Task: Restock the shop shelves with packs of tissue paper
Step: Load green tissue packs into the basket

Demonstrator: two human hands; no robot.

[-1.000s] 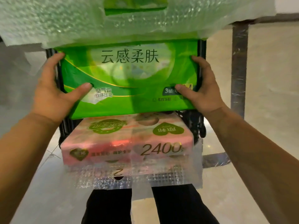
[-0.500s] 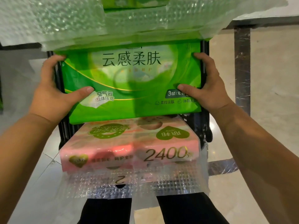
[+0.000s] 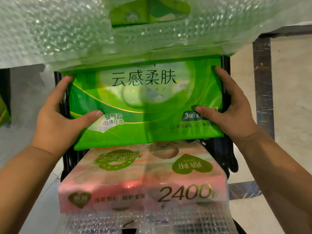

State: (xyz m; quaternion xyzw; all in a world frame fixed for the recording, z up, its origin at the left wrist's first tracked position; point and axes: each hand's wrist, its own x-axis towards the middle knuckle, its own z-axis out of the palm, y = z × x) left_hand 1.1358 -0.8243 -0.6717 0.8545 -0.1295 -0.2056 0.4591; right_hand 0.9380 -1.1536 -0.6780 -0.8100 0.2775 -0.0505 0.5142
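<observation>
Clamping the green pack [image 3: 145,105] at both short ends, left grip [image 3: 57,125] and right grip [image 3: 236,115] sit equally near; its long axis runs crosswise, above the pink pack [image 3: 143,179] on the cart [image 3: 66,159].

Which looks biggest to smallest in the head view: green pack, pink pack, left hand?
1. green pack, slightly larger
2. pink pack, nearly alike; it sits nearer the camera, so this order is unsure
3. left hand, clearly smallest
</observation>
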